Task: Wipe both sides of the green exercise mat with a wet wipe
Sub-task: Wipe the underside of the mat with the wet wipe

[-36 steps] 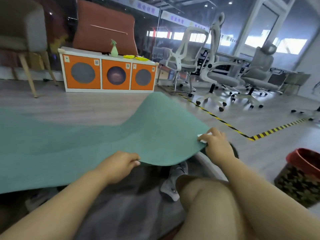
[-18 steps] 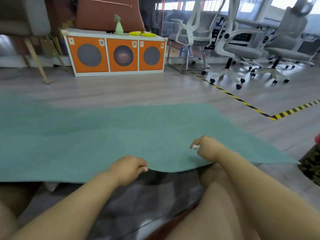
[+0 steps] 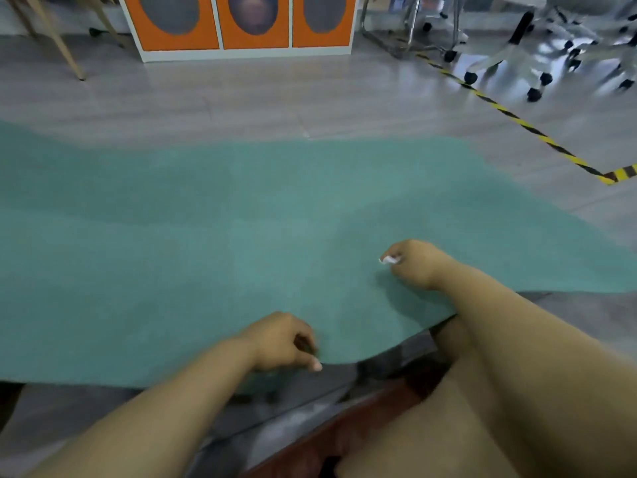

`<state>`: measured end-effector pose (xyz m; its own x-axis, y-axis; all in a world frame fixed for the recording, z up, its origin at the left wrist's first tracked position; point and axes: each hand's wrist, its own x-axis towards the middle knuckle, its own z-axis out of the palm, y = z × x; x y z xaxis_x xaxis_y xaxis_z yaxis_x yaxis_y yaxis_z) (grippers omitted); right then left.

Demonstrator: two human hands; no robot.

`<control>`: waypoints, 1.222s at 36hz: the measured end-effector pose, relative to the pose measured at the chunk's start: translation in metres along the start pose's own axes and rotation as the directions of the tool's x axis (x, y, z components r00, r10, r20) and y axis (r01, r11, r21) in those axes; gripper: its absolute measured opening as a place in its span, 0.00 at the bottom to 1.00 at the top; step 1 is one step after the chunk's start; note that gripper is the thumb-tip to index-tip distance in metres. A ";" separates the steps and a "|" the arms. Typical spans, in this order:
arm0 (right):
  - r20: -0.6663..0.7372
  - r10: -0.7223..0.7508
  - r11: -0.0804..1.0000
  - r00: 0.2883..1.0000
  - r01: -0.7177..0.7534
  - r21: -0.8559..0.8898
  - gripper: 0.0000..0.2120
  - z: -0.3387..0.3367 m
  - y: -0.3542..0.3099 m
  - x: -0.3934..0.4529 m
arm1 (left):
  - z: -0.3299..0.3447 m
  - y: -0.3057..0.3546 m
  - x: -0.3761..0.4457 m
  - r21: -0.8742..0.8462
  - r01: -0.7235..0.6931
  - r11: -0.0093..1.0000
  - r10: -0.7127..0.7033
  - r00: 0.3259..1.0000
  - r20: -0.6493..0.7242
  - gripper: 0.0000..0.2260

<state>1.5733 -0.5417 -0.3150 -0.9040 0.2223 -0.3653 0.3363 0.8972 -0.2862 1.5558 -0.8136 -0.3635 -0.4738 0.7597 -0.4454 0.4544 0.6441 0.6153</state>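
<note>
Stretching left to right, the green mat [image 3: 206,236] has its near edge pinched by the left hand [image 3: 281,343], while the right hand [image 3: 418,262] grips a wet wipe [image 3: 389,259].

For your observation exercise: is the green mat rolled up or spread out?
Spread out. The green mat lies open across the floor, slightly wavy, near edge at the left hand.

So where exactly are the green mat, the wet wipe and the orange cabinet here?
green mat [image 3: 206,243]: head view, on its bare middle surface.
wet wipe [image 3: 389,259]: head view, on the white bit sticking out of the right hand.
orange cabinet [image 3: 220,36]: head view, on its front panel.
</note>
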 end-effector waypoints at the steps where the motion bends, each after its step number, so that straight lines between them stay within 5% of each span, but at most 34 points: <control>1: 0.012 -0.010 1.000 1.000 0.011 -0.018 0.13 0.006 -0.002 0.006 | -0.001 -0.005 0.002 -0.024 0.003 1.000 -0.003 1.000 0.012 0.13; 6: 0.060 -0.025 0.999 0.998 0.028 -0.045 0.09 0.035 -0.010 0.030 | -0.016 -0.040 0.019 -0.061 0.059 0.996 -0.060 0.998 -0.003 0.15; 14: 0.022 0.047 0.998 0.999 -0.046 -0.031 0.16 0.069 -0.016 0.076 | -0.046 -0.111 0.055 0.259 0.282 0.924 -0.239 0.953 -0.186 0.21; 19: -0.067 0.021 0.998 0.997 -0.025 -0.062 0.08 0.086 -0.015 0.115 | -0.062 -0.146 0.068 0.311 0.524 0.793 -0.478 0.851 -0.216 0.41; 23: -0.110 0.061 0.997 0.992 -0.066 -0.037 0.09 0.087 -0.017 0.149 | -0.063 -0.166 0.085 0.252 0.566 0.785 -0.550 0.824 -0.136 0.51; 27: -0.159 0.153 0.981 0.975 -0.169 -0.091 0.19 0.087 -0.013 0.189 | -0.060 -0.175 0.094 0.281 0.537 0.796 -0.520 0.843 -0.138 0.51; 31: -0.327 0.215 0.949 0.920 -0.276 -0.152 0.17 0.092 -0.009 0.226 | -0.061 -0.182 0.099 0.285 0.540 0.792 -0.479 0.839 -0.261 0.41; 36: -0.365 0.314 0.934 0.876 -0.354 -0.047 0.11 0.115 -0.019 0.253 | -0.053 -0.191 0.108 0.279 0.528 0.802 -0.391 0.818 -0.421 0.35; 39: -0.414 0.172 0.977 0.894 -0.210 -0.047 0.11 0.140 -0.044 0.250 | -0.042 -0.203 0.112 0.249 0.463 0.851 -0.309 0.823 -0.477 0.35; 42: -0.386 -0.174 0.984 0.906 0.145 -0.103 0.14 0.158 -0.074 0.240 | -0.042 -0.204 0.113 0.259 0.447 0.856 -0.281 0.824 -0.493 0.32; 44: -0.308 -0.428 0.904 0.850 0.392 -0.173 0.16 0.164 -0.086 0.229 | -0.046 -0.203 0.111 0.275 0.443 0.853 -0.260 0.818 -0.512 0.30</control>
<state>1.3803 -0.6306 -0.5192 -0.9934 -0.0770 0.0851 -0.0961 0.9638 -0.2487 1.3768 -0.8642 -0.5077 -0.8925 0.4086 -0.1911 0.3852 0.9108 0.1485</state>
